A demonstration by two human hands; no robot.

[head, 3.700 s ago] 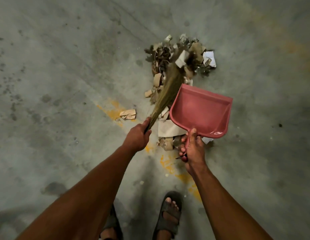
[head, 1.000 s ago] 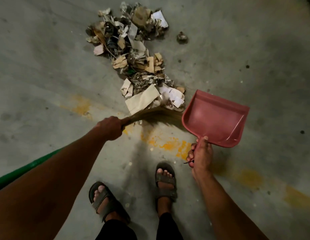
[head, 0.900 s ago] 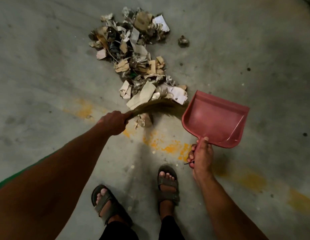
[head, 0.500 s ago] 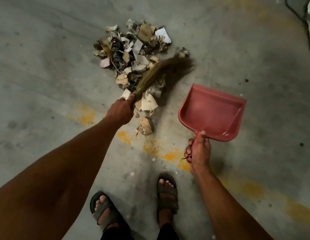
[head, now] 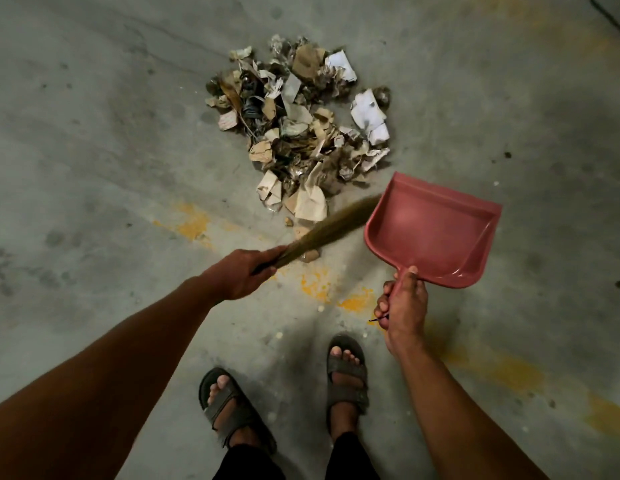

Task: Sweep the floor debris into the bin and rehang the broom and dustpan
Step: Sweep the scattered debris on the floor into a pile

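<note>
From the head view, the left hand point(head: 244, 273) is curled round the bound neck of a grass broom point(head: 331, 225), whose bristles lie low across the near edge of the debris pile point(head: 301, 133) on the concrete floor point(head: 93, 133), seemingly to gather strays. The right hand point(head: 402, 304) grips the handle of the red dustpan point(head: 429, 230), which sits empty just right of the pile, its mouth turned toward the scraps, probably ready to receive them. No bin or hanging spot shows. Sandalled feet point(head: 346, 372) stand behind.
</note>
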